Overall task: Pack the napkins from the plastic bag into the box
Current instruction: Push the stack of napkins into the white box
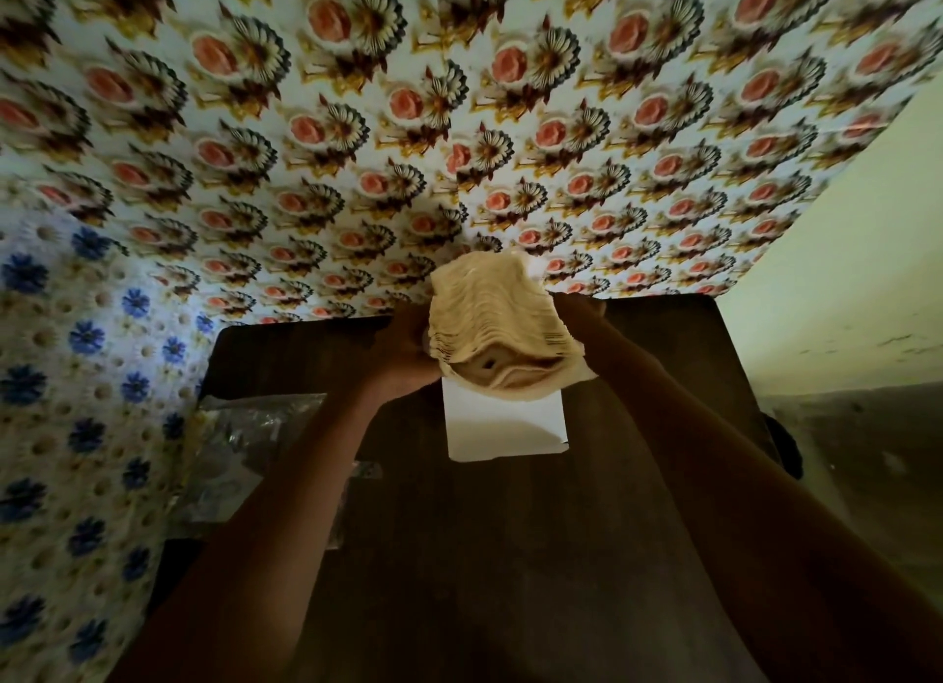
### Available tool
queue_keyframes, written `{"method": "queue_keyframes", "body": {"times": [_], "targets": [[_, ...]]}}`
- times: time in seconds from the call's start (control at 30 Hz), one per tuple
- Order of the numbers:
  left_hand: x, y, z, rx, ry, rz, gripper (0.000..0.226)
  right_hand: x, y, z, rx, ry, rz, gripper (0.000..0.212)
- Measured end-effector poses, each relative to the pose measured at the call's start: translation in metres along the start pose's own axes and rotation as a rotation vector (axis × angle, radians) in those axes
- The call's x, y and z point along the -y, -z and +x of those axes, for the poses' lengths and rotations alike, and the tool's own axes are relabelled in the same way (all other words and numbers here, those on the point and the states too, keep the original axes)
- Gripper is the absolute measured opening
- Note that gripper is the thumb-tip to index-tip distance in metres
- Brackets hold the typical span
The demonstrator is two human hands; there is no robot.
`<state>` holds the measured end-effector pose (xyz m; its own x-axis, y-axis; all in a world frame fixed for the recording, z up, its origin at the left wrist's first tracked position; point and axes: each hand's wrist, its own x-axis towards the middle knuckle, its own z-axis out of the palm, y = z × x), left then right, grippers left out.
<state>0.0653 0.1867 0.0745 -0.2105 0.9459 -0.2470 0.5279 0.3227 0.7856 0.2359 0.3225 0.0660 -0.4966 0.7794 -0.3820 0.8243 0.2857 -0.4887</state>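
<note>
Observed both hands, left (403,345) and right (579,315), clamped on bowed napkins (497,320) above white box (505,422), evidently squeezed narrower for insertion.

Dim dark wooden table (510,555) against rose-patterned wall covering (459,121), plain pale wall (842,248) right.

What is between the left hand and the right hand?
In the head view, the napkin stack sits between the left hand and the right hand, squeezed from both sides.
</note>
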Motion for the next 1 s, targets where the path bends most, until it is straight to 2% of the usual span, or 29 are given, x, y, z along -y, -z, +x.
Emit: {"method": "queue_keyframes", "body": {"times": [0.03, 0.1, 0.2, 0.27, 0.33, 0.37, 0.43, 0.47, 0.53, 0.6, 0.67, 0.73, 0.77, 0.87, 0.93, 1.0], "targets": [[0.009, -0.001, 0.004, -0.019, 0.026, 0.019, 0.057, -0.001, -0.003, -0.001, 0.014, -0.002, -0.003, 0.038], [0.009, -0.007, 0.004, -0.051, 0.008, -0.044, 0.045, 0.0, 0.0, -0.013, 0.009, -0.019, 0.021, 0.036], [0.017, -0.01, 0.008, -0.055, -0.078, -0.166, 0.025, -0.013, 0.0, -0.024, -0.042, 0.142, 0.24, 0.038], [0.015, -0.01, 0.007, -0.054, -0.092, -0.237, 0.029, -0.022, 0.003, -0.025, -0.096, 0.309, 0.417, 0.049], [0.018, -0.01, 0.006, -0.06, -0.091, -0.262, 0.02, -0.03, 0.007, -0.028, -0.07, 0.41, 0.419, 0.06], [0.018, -0.009, 0.006, -0.065, -0.086, -0.265, 0.019, -0.031, 0.007, -0.031, -0.014, 0.397, 0.401, 0.057], [0.018, -0.007, 0.006, -0.064, -0.091, -0.246, 0.023, -0.032, 0.005, -0.033, -0.071, 0.395, 0.336, 0.046], [0.017, -0.007, 0.006, -0.093, -0.089, -0.193, 0.028, -0.032, 0.003, -0.032, -0.11, 0.388, 0.287, 0.043], [0.017, -0.009, 0.008, -0.129, -0.135, -0.027, 0.043, -0.033, -0.003, -0.03, -0.072, 0.34, 0.128, 0.038], [0.017, -0.011, 0.009, -0.086, -0.176, 0.128, 0.047, -0.032, -0.006, -0.031, -0.024, 0.26, -0.029, 0.037], [0.021, -0.012, 0.01, -0.089, -0.161, 0.14, 0.06, -0.032, -0.005, -0.032, -0.046, 0.296, 0.013, 0.043], [0.02, -0.009, 0.005, -0.094, -0.073, -0.013, 0.089, -0.038, -0.005, -0.036, -0.084, 0.335, 0.174, 0.057], [0.022, -0.008, 0.004, -0.078, -0.095, -0.09, 0.094, -0.043, -0.006, -0.035, -0.092, 0.349, 0.244, 0.063], [0.018, -0.007, 0.001, -0.104, -0.151, -0.125, 0.074, -0.04, -0.008, -0.041, -0.152, 0.286, 0.262, 0.065], [0.015, -0.01, 0.001, -0.148, -0.126, -0.054, 0.062, -0.04, -0.012, -0.041, -0.169, 0.235, 0.13, 0.066], [0.015, -0.014, -0.001, -0.184, -0.135, 0.042, 0.06, -0.04, -0.016, -0.041, -0.166, 0.213, -0.018, 0.07]]}}
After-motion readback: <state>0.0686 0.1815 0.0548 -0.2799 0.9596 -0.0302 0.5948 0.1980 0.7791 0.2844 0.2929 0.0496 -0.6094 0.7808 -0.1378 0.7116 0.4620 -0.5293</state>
